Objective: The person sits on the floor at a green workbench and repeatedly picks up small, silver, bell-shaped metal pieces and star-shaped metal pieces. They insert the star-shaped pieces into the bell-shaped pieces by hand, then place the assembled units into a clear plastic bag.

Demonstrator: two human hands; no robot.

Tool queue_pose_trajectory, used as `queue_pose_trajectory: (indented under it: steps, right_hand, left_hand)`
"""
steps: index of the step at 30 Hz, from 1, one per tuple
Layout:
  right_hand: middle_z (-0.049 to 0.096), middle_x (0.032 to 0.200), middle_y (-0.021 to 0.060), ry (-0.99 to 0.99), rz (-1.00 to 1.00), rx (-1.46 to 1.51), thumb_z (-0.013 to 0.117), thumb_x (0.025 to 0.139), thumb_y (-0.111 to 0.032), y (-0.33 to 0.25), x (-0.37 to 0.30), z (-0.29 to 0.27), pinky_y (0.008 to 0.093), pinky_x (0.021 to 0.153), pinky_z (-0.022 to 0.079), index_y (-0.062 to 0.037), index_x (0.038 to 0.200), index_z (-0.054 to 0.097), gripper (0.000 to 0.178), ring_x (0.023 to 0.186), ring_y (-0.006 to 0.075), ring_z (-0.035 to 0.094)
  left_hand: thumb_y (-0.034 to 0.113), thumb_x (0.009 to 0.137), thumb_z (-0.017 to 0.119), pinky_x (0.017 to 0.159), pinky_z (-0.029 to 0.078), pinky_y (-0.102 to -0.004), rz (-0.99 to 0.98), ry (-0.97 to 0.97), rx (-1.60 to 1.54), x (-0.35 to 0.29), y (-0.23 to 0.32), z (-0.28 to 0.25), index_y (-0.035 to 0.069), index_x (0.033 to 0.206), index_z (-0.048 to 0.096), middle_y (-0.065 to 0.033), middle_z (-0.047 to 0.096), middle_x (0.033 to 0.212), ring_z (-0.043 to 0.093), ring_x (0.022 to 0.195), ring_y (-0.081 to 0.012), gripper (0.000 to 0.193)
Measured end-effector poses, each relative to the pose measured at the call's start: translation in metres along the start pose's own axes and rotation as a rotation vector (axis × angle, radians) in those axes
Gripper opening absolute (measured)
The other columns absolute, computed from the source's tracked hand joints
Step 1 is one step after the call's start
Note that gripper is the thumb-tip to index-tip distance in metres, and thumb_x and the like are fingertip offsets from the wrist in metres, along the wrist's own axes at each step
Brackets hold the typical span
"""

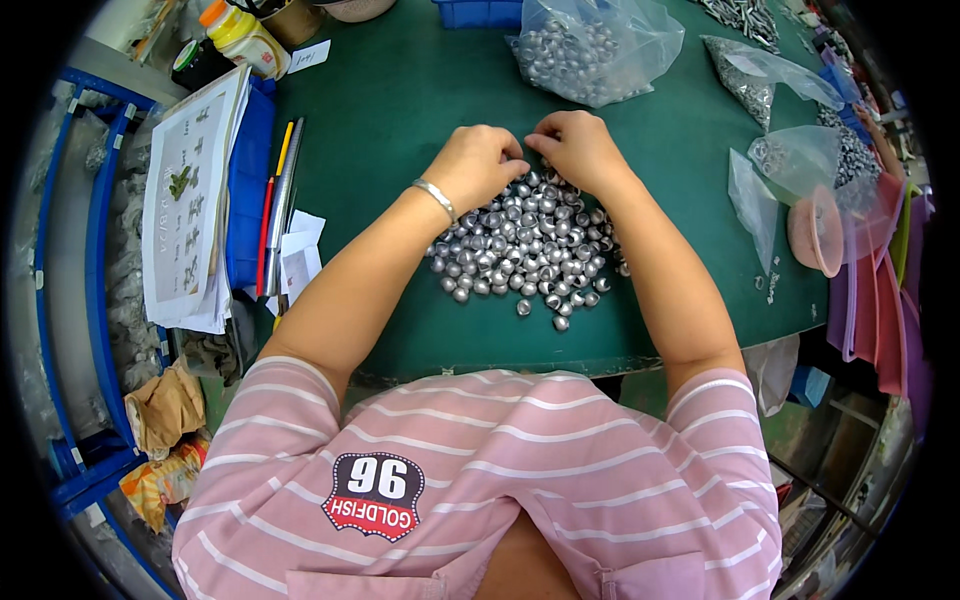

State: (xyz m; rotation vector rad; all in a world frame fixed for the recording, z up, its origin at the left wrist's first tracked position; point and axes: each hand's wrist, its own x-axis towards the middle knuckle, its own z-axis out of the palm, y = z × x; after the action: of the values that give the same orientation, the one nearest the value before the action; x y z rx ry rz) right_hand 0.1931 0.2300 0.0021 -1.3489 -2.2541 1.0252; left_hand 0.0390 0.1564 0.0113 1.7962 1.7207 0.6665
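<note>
A heaped spread of small round silver metal caps (520, 245), some showing a hollow side, lies on the green tabletop (380, 120) in front of me. At the pile's far edge my left hand (480, 160) is curled, thumb and fingers drawn together. Close beside it, separated by a narrow gap, my right hand (578, 148) has its fingers bent inward in a pinch. Whatever either hand holds is hidden by the fingers. A silver bangle (436, 198) circles my left wrist. A few caps lie loose at the pile's near edge.
Beyond my hands sits a clear plastic bag (590, 60) of similar caps. Papers (195, 200) lean over a blue bin (250, 190) at left, near pencils (268, 215). To the right are a bag of small metal parts (745, 85) and a pink cup (815, 232).
</note>
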Motion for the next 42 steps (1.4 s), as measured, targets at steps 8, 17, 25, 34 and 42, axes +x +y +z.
queue_pose_trajectory:
  steps: [8,17,25,34,42]
  right_hand:
    - [0.059,0.084,0.0078,-0.214,0.134,1.559,0.055,0.088,-0.015,0.023,-0.041,-0.031,0.0148,0.042,0.031,0.0006,0.102,0.058,0.022,0.06,0.008,0.048]
    - [0.06,0.068,0.0089,-0.012,-0.06,0.011,0.07,0.075,-0.016,-0.004,-0.048,-0.01,0.0313,0.059,0.045,0.0015,0.083,0.061,0.021,0.062,0.0158,0.055]
    - [0.059,0.073,0.0119,0.08,-0.154,-0.079,0.068,0.075,-0.012,0.002,-0.053,-0.009,0.0322,0.061,0.045,0.0022,0.078,0.058,0.018,0.067,0.0211,0.056]
    - [0.064,0.081,0.016,-0.04,-0.17,-0.163,0.065,0.075,-0.008,-0.003,-0.055,-0.015,0.0347,0.069,0.049,0.0004,0.097,0.064,0.023,0.075,0.0276,0.062]
    - [0.064,0.077,0.003,0.082,0.058,0.397,0.064,0.076,-0.003,0.007,-0.069,-0.009,0.0241,0.064,0.046,0.0018,0.09,0.065,0.015,0.069,0.0105,0.056]
  left_hand:
    - [0.009,0.075,0.065,0.073,0.05,-0.034,0.103,-0.121,0.077,0.006,-0.005,0.002,0.002,0.083,0.068,-0.0152,0.066,0.082,0.064,0.075,-0.0276,0.012]
    - [0.0,0.079,0.064,0.044,0.033,-0.0159,-0.166,-0.089,-1.054,-0.032,0.002,-0.004,-0.001,0.093,0.065,-0.0049,0.062,0.077,0.045,0.052,-0.0036,0.014]
    - [-0.002,0.082,0.057,0.043,0.034,-0.0159,-0.089,-0.214,-1.697,-0.054,-0.005,0.006,0.0,0.096,0.061,-0.0092,0.059,0.088,0.043,0.056,-0.0063,0.015]
    - [0.002,0.08,0.054,0.043,0.038,-0.0177,-0.118,-0.034,-1.716,-0.066,-0.002,-0.018,-0.001,0.094,0.058,-0.0083,0.053,0.081,0.049,0.067,-0.0121,0.015]
    - [0.007,0.073,0.068,0.064,0.045,-0.0252,0.047,0.165,-0.285,-0.071,0.001,-0.013,0.002,0.082,0.067,-0.006,0.061,0.076,0.058,0.068,-0.0149,0.01]
